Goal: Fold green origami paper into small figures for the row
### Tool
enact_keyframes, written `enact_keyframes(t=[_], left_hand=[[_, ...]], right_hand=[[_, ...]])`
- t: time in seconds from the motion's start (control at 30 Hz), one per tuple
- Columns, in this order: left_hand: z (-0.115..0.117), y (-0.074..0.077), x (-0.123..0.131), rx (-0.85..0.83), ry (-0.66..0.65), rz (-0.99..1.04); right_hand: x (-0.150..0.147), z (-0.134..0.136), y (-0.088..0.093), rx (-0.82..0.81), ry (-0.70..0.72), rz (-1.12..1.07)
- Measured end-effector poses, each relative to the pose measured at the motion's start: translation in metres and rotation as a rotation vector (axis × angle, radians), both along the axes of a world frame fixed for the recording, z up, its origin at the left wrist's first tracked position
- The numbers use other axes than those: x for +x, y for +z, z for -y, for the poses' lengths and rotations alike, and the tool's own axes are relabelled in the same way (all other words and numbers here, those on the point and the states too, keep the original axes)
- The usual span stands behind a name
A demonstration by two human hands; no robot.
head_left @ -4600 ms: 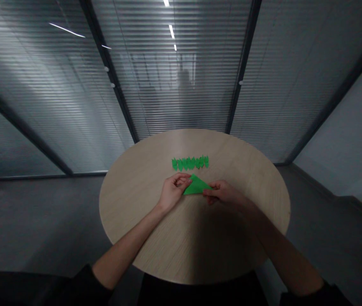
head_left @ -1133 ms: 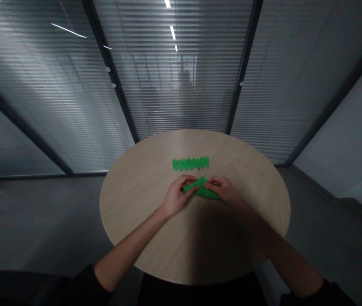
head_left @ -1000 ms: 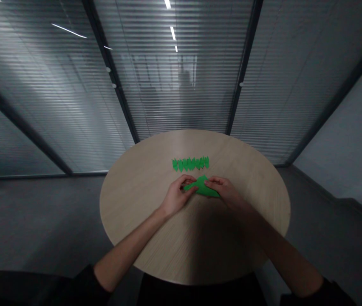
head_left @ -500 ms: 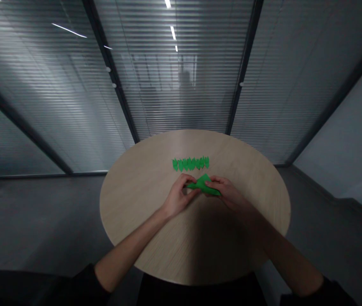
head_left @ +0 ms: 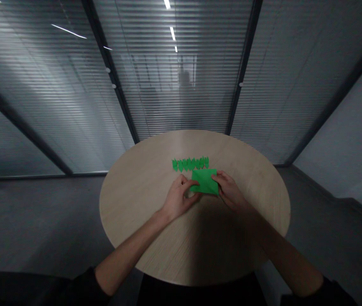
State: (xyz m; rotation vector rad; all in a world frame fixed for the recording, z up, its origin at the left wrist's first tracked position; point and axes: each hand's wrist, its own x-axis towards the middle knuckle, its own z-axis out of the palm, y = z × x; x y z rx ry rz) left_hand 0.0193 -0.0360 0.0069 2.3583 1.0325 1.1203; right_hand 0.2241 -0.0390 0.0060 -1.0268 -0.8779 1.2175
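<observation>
Between both hands is a green sheet of paper (head_left: 205, 182), spread nearly flat with faint crease lines showing. My left hand (head_left: 180, 192) pinches its left edge, the thumb and forefinger closed on it. On the opposite side, my right hand (head_left: 227, 187) grips the right edge, thumb on top and the other fingers partly hidden behind. Just beyond the sheet lies a row of several small folded green paper pieces (head_left: 189, 164), standing close together on the table.
The round wooden table (head_left: 130, 204) carries the paper and the row. Behind its far edge stand glass panels with blinds (head_left: 187, 102) and dark frames. A pale wall (head_left: 346, 140) rises at the right. My arms cast a shadow on the near tabletop.
The green paper was folded and bunched to a point; now it is opened out into a flat rectangle. My right hand has shifted slightly to the right edge.
</observation>
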Motion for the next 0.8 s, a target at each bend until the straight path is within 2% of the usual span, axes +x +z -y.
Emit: enact_keyframes(t=[0.1,0.23,0.37,0.47,0.57,0.63,0.73,0.8], left_hand=[[-0.001,-0.003,0.001,-0.183,-0.035,-0.038],[-0.005,-0.007,0.001,-0.242,-0.089,0.146],[-0.011,-0.002,0.000,-0.361,-0.085,0.328],[-0.012,0.003,-0.001,-0.503,-0.110,0.448],[-0.014,0.007,-0.001,-0.594,-0.123,0.526],[-0.016,0.007,-0.002,-0.646,-0.124,0.555],[-0.020,0.005,-0.003,-0.688,-0.099,0.543],[-0.021,0.004,-0.005,-0.639,-0.104,0.495]], right_hand=[[0.000,0.003,0.003,-0.002,0.003,-0.002],[0.000,0.006,0.008,-0.021,0.015,0.015],[-0.002,0.010,0.013,-0.003,0.041,0.069],[0.000,0.010,0.013,0.108,0.064,0.233],[0.005,0.008,0.010,0.240,0.044,0.497],[0.008,0.006,0.008,0.283,0.042,0.584],[0.010,0.006,0.006,0.287,0.124,0.520],[0.009,0.007,0.006,0.269,0.170,0.452]])
